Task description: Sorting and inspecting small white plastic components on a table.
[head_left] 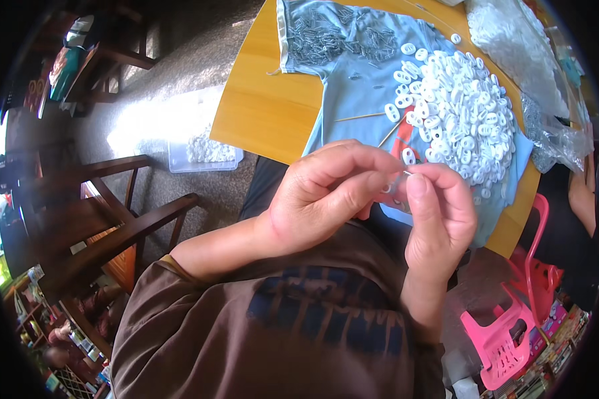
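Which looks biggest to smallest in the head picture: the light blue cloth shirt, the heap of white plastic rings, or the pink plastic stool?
1. Light blue cloth shirt
2. Heap of white plastic rings
3. Pink plastic stool, though it sits at the bent rim, so its place is unsure.

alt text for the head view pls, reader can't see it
Two bare hands, left hand and right hand, pinch a small part together above a wooden table, where white plastic rings are heaped on a light blue cloth.

Glossy white plastic rings (460,110) lie on matt blue cloth (352,80) over smooth wooden table (259,106).
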Demonstrator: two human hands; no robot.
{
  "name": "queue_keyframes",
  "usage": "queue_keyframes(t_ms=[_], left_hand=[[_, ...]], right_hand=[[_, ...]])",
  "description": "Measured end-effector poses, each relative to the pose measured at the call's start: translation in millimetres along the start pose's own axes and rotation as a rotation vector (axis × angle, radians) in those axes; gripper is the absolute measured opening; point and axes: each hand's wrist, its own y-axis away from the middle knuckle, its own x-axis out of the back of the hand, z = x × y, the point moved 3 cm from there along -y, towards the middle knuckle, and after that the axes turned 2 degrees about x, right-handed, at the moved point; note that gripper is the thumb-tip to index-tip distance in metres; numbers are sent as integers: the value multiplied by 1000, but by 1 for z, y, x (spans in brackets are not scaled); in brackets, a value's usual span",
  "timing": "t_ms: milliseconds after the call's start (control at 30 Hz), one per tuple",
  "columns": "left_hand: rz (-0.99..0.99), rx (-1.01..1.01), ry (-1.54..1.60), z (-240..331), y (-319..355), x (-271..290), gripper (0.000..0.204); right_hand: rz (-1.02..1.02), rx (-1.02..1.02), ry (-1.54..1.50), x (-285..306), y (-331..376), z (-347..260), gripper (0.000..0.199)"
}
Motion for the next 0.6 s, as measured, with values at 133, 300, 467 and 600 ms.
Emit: queue_keyframes(t_ms=[133,300,467,600], left_hand=[[4,74,41,1,1,-2,20],[-17,11,167,-2,0,-3,19],[-8,20,124,-1,0,0,18],[-21,26,101,-1,0,1,17]], right_hand=[[-22,9,-21,5,3,0,6],[-76,20,-6,5,3,0,5],[-83,-22,-12,4,3,1,5],[-91,7,27,4,3,2,5]])
